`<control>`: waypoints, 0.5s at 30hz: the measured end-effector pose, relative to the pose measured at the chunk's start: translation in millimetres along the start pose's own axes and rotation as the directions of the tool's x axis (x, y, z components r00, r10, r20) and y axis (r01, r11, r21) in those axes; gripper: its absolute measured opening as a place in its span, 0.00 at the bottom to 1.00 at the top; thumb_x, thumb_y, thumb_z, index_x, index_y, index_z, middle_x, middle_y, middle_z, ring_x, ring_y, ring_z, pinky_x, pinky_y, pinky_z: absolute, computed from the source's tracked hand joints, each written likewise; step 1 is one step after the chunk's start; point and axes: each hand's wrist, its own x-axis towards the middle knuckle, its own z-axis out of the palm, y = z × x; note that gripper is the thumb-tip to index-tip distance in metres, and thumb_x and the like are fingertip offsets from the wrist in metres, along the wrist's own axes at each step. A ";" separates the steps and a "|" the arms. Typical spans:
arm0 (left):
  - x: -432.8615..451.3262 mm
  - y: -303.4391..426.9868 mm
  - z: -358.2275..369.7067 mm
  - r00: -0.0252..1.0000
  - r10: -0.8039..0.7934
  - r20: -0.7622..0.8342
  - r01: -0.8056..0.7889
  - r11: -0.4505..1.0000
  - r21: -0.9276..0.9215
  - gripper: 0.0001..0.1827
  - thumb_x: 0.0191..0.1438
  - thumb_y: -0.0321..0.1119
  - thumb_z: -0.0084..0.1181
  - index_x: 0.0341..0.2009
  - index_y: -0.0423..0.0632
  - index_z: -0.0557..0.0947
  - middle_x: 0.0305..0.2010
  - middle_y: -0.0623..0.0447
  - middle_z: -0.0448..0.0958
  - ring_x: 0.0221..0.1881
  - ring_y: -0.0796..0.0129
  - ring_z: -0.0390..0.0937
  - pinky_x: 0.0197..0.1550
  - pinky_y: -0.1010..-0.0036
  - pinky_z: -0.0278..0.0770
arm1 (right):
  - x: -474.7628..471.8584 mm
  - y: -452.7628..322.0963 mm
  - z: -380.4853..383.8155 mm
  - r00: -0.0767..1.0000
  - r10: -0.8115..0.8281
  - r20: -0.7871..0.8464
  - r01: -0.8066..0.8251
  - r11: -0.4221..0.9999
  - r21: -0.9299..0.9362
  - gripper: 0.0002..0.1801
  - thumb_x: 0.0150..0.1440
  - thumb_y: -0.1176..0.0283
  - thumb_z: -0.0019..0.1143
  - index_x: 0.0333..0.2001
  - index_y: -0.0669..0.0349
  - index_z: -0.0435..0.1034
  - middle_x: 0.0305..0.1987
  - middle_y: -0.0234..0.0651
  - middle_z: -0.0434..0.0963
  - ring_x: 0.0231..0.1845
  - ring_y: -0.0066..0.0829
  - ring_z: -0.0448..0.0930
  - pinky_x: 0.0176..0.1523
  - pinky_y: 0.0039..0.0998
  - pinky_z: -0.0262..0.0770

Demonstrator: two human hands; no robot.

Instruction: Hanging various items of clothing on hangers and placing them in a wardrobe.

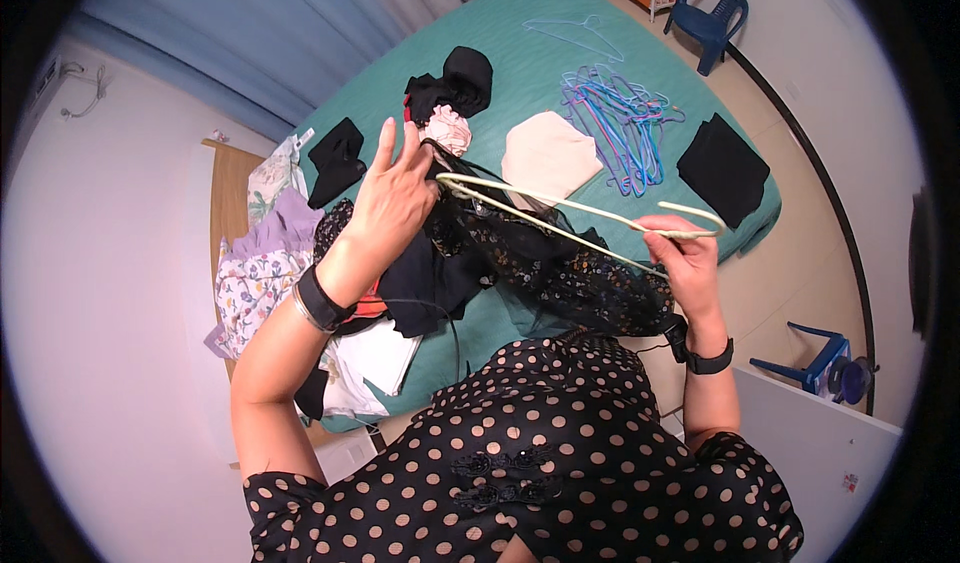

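My right hand (pixel 686 263) grips a pale green clothes hanger (pixel 555 200) by the neck, with its hook curving past my fingers. At the hanger's far end my left hand (pixel 397 199) pinches the thin black straps of a sheer black garment (pixel 585 278) with small flowers. Two fingers of that hand are raised. From the left hand the garment drapes below the hanger towards my right wrist. My left palm side and thumb are hidden, so I cannot tell whether a strap is over the hanger's end.
A green-sheeted bed (pixel 517 60) bears several tangled hangers (pixel 622 127), a lone blue hanger (pixel 577 34), a folded cream cloth (pixel 551 150) and folded black cloth (pixel 724 169). More clothes, including a lilac floral one (pixel 259 278), lie left. A dark cable (pixel 450 319) hangs nearby.
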 end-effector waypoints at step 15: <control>16.6 18.9 -56.5 0.842 0.044 -0.538 -0.280 0.888 -0.365 0.09 0.46 0.31 0.50 0.35 0.49 0.77 0.50 0.52 0.73 0.53 0.60 0.69 0.57 0.58 0.60 | 47.9 2.2 69.9 0.992 -0.126 0.015 0.127 0.991 -0.032 0.06 0.52 0.76 0.56 0.33 0.66 0.75 0.27 0.32 0.78 0.25 0.17 0.73 0.29 0.22 0.67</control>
